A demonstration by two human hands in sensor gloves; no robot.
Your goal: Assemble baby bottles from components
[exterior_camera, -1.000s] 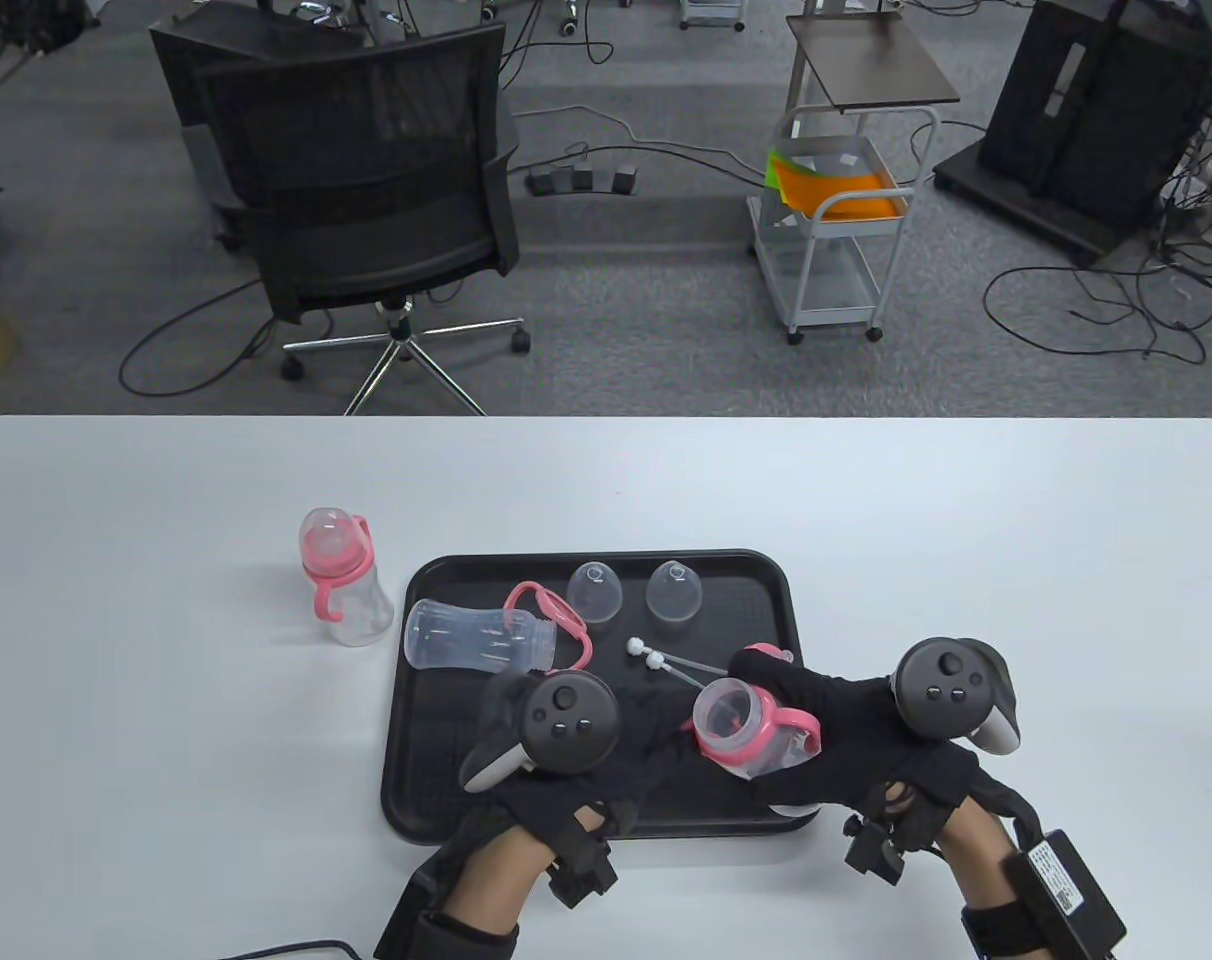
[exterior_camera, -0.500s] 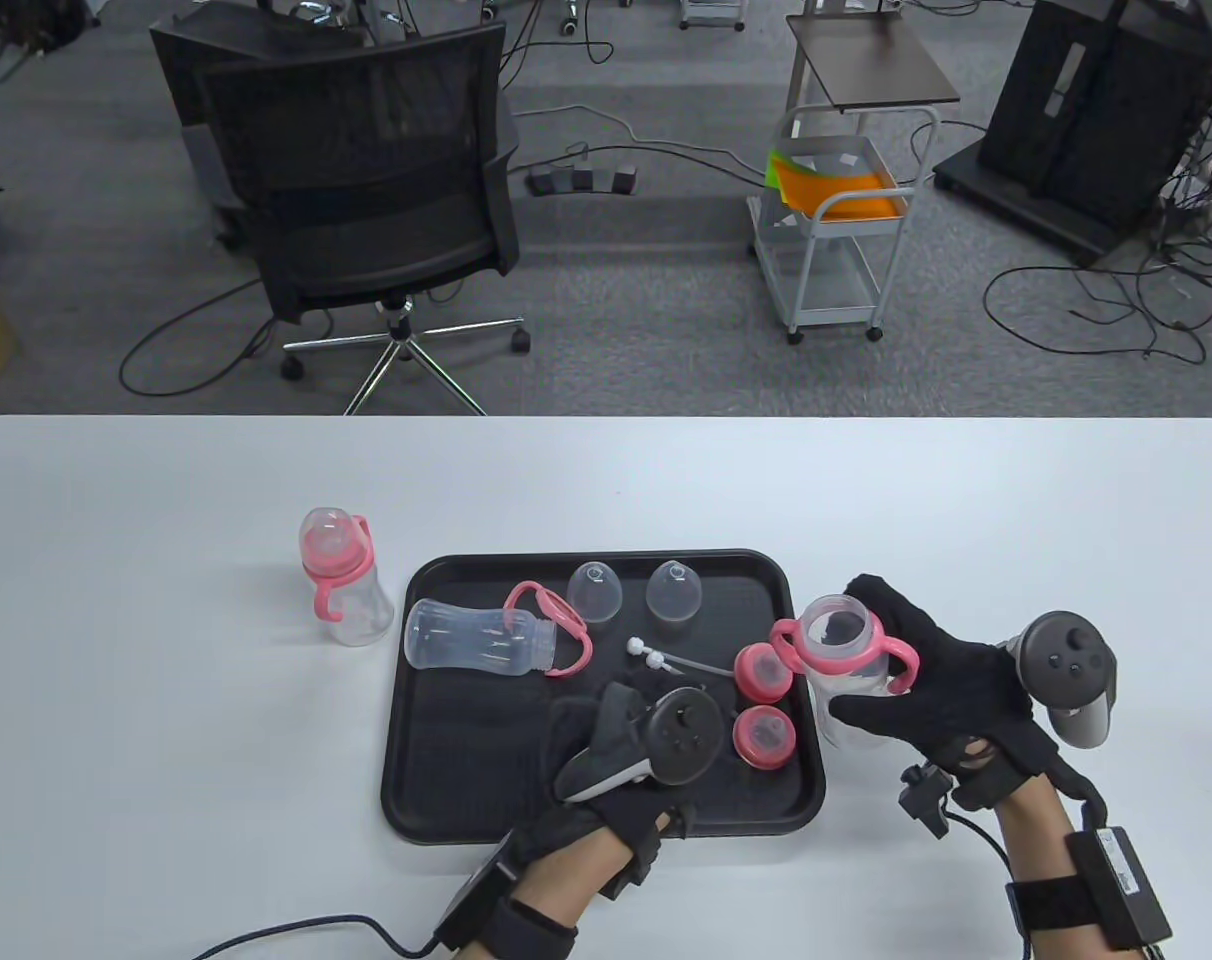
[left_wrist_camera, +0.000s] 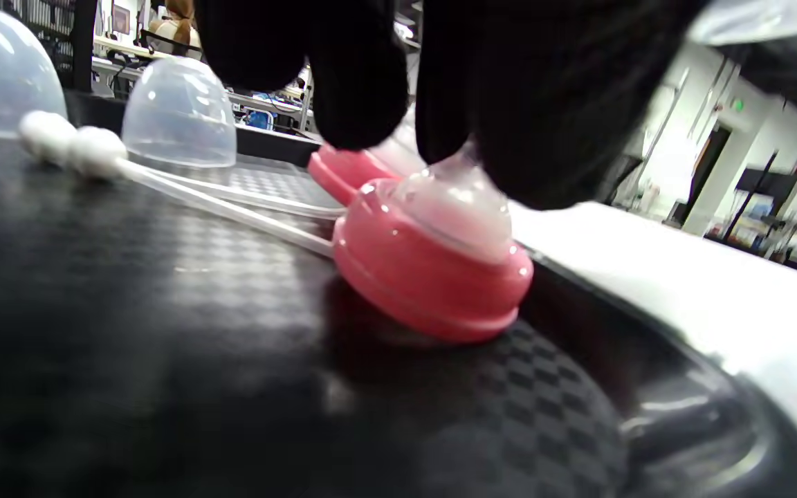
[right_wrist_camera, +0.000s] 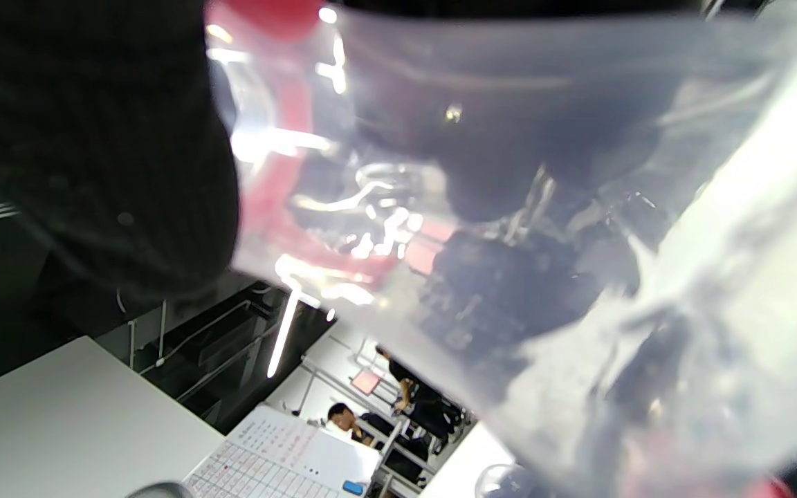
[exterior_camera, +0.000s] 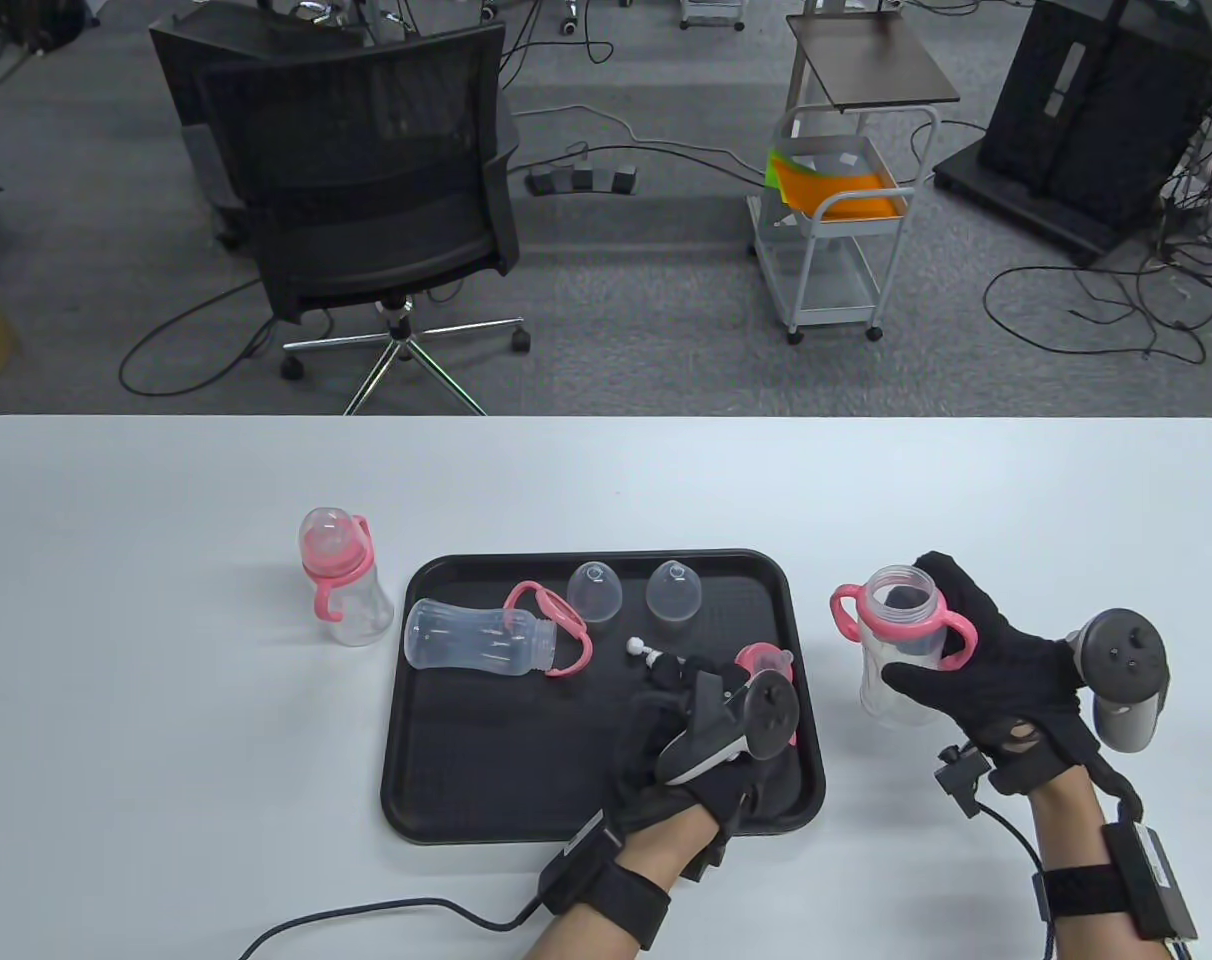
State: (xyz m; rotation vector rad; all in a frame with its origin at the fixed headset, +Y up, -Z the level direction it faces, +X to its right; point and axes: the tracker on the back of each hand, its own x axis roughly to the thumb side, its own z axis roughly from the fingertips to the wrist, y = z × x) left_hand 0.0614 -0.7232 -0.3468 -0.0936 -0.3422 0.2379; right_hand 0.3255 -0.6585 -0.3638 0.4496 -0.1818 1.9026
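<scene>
Bottle, open-mouthed, stands right of the tray, the right hand its grip. The left hand pinches a pink nipple collar's soft teat, which could slip free or cross-thread.

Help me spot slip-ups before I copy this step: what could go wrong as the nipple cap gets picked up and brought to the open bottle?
1. The left hand grips the pink nipple cap only by its soft clear teat, so it may slip.
2. The straws lie against that cap and may drag along.
3. The right hand holds the open bottle upright beside the tray; a tilt could misthread.
</scene>
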